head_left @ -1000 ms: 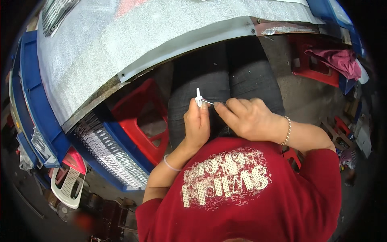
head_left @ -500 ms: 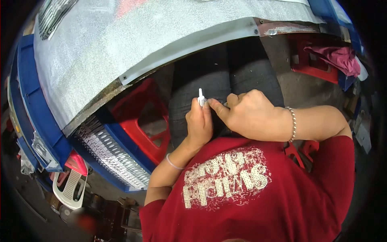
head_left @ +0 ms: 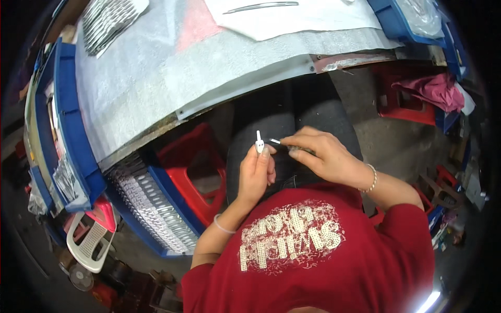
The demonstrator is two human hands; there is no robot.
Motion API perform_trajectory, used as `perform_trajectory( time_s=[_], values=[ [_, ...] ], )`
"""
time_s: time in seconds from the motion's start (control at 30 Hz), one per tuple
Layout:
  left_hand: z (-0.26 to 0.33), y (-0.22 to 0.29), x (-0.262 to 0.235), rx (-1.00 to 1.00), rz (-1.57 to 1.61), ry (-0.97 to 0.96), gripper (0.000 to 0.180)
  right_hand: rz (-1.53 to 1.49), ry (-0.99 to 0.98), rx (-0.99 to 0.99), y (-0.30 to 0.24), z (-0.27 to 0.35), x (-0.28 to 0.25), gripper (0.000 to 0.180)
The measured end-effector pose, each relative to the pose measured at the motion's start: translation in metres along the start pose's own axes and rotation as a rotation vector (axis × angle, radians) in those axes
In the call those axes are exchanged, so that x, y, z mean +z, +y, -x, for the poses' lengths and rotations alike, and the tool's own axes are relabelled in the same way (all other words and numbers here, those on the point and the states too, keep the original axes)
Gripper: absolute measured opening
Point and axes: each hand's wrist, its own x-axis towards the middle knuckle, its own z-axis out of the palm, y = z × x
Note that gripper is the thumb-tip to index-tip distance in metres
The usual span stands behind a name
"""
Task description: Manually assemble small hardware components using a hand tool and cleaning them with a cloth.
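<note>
Over my lap, my left hand (head_left: pixel 254 175) is closed, pinching a small bright white piece (head_left: pixel 260 145) between thumb and fingers. The piece has a narrow prong pointing up and small dark spots on its wider part; its lower end is hidden in my grip. My right hand (head_left: pixel 326 154) is closed round a thin tool with a shiny tip (head_left: pixel 275 141). That tip points left toward the white piece and stands a little apart from it. Most of the tool is covered by my fingers, so its exact kind is unclear.
Ahead is a workbench (head_left: pixel 135 99) with a pale cover. On it lie a bundle of metal parts (head_left: pixel 112 23) and a slim metal piece (head_left: pixel 261 6) on white paper. A blue bin of metal parts (head_left: pixel 156 208) and a red stool (head_left: pixel 195 172) stand left of my legs.
My right hand has drawn back from the white piece, and the tool's shiny tip now shows. The view has shifted, showing more of the bench top.
</note>
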Motion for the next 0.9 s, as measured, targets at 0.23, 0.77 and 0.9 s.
perform_trajectory(
  time_s=[0.23,0.77,0.9],
  values=[
    [0.005,0.054,-0.014,0.014,-0.237,-0.207,0.029,-0.063,-0.043,-0.089,-0.004,0.015,0.022,0.019],
    [0.008,0.034,0.010,0.385,-0.574,0.121,0.016,-0.629,-0.171,0.262,0.013,-0.008,0.052,0.025],
    [0.010,0.039,-0.001,0.394,-0.595,0.058,0.015,-0.618,-0.233,0.256,0.009,-0.016,0.053,0.023]
  ],
)
